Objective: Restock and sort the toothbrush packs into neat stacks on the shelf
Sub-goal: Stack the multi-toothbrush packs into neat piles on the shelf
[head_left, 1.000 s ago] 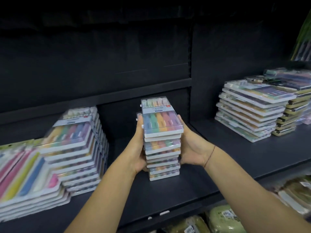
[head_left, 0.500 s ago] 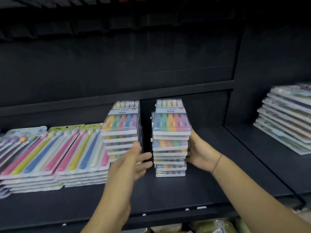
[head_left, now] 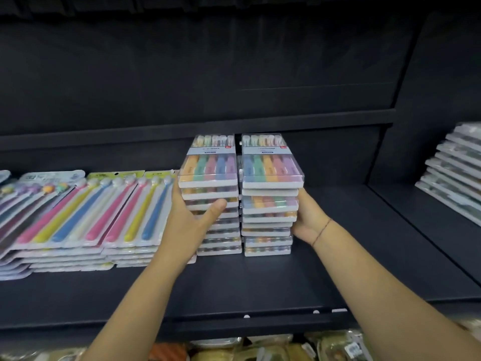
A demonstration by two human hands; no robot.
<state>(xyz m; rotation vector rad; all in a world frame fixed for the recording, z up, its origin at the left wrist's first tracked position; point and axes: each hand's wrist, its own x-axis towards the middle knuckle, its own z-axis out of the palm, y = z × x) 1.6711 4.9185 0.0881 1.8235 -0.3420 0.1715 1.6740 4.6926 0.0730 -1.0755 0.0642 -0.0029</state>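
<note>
Two tall stacks of clear boxed toothbrush packs stand side by side on the dark shelf (head_left: 260,282), almost touching. My left hand (head_left: 187,225) grips the left stack (head_left: 208,170), with the thumb across its front and the fingers round its left side. My right hand (head_left: 309,220) holds the right stack (head_left: 272,169) from its right side; its fingers are hidden behind the packs. Both stacks rest on the shelf and their edges are slightly uneven.
Flat blister packs of long coloured toothbrushes (head_left: 78,209) lie in low piles at the left, touching the left stack's side. Another stack of packs (head_left: 453,173) sits on the neighbouring shelf at right. Bagged goods (head_left: 260,350) fill the shelf below.
My left hand has let go of the right stack and taken hold of the left stack. The two stacks now stand closer together. My right hand stays on the right stack.
</note>
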